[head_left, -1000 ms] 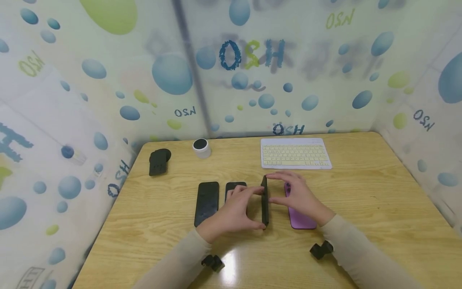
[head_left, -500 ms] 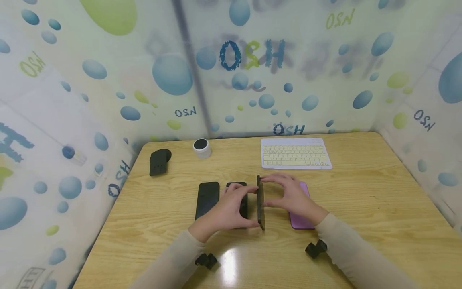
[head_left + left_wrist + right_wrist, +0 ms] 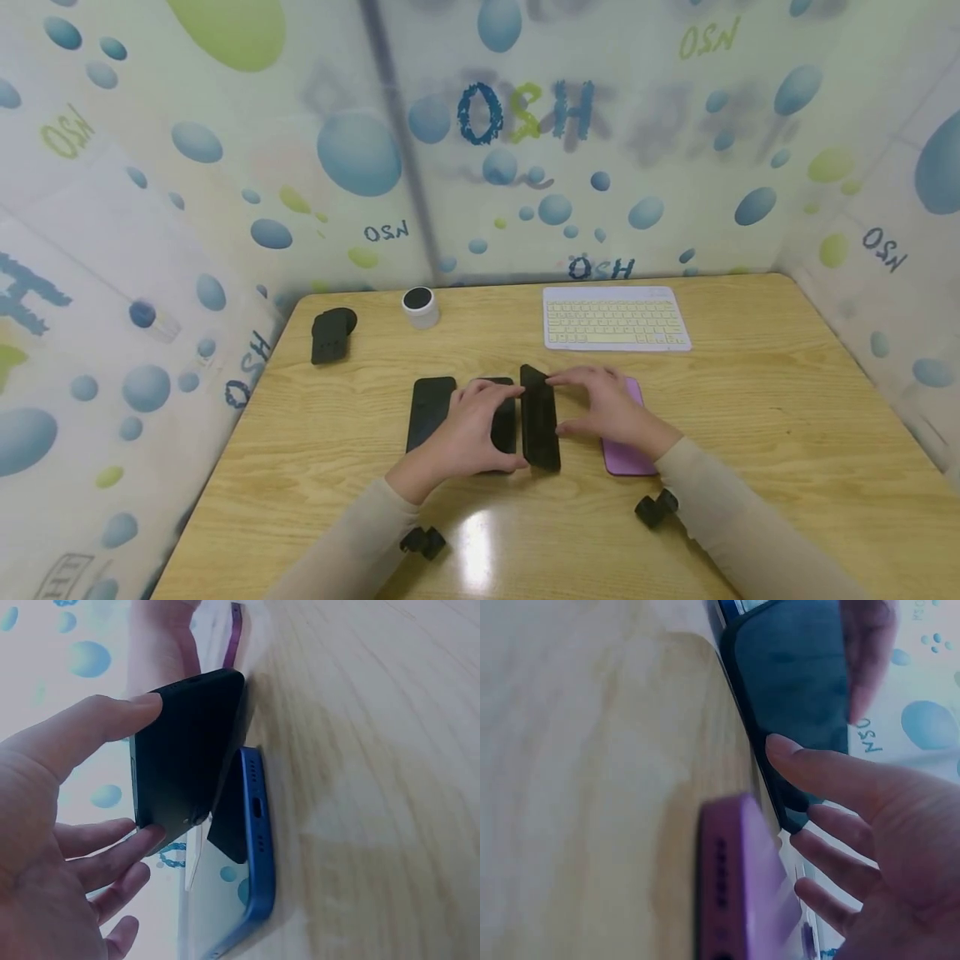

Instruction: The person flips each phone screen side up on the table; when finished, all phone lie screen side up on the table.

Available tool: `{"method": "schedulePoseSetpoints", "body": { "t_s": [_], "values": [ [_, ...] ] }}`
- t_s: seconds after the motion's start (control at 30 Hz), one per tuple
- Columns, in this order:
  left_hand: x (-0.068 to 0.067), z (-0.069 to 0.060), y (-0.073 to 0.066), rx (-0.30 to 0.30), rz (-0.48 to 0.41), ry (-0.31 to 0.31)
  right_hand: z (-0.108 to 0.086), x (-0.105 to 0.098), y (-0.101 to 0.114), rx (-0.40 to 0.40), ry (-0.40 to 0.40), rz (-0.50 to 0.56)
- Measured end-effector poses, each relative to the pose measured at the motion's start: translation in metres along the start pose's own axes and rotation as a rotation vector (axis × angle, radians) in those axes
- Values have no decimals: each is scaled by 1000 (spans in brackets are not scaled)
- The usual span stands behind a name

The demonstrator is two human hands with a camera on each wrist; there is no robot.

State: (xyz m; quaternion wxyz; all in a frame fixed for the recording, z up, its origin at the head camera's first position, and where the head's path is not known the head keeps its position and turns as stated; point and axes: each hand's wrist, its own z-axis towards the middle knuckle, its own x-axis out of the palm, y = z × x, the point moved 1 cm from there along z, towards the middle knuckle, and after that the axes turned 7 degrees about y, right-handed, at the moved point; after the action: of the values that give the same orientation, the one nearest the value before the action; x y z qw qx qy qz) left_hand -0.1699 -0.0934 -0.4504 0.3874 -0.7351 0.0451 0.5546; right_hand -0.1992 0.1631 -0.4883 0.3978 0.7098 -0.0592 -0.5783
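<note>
The left hand (image 3: 468,429) has its grip curled round the tilted black phone (image 3: 541,421) at its edge; the right hand (image 3: 609,410) holds it too, thumb against the screen. It leans at the table (image 3: 750,400) between a flat blue-edged phone (image 3: 260,840) and a purple phone (image 3: 628,458). Likely light, stiff, slick and breakable, it is best held by its edges.

Head view: high, forward-down across wooden tabletop (image 3: 750,408)
Left wrist view: close, low, toward blue-edged smartphone (image 3: 261,832)
Right wrist view: close, low, past purple smartphone (image 3: 739,877)
Wrist views share: tilted black smartphone (image 3: 187,742)
</note>
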Motion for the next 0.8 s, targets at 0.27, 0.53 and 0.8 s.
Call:
{"method": "schedulePoseSetpoints", "body": {
  "t_s": [0.27, 0.53, 0.8],
  "values": [
    [11, 8, 3, -32, 100, 9, -4, -10, -10, 9, 41, -26],
    [19, 18, 0, -63, 173, 44, -5, -17, -16, -9, 64, -4],
    [21, 26, -3, -94, 258, 82, -6, -18, -19, -26, 57, -14]
  ]
}}
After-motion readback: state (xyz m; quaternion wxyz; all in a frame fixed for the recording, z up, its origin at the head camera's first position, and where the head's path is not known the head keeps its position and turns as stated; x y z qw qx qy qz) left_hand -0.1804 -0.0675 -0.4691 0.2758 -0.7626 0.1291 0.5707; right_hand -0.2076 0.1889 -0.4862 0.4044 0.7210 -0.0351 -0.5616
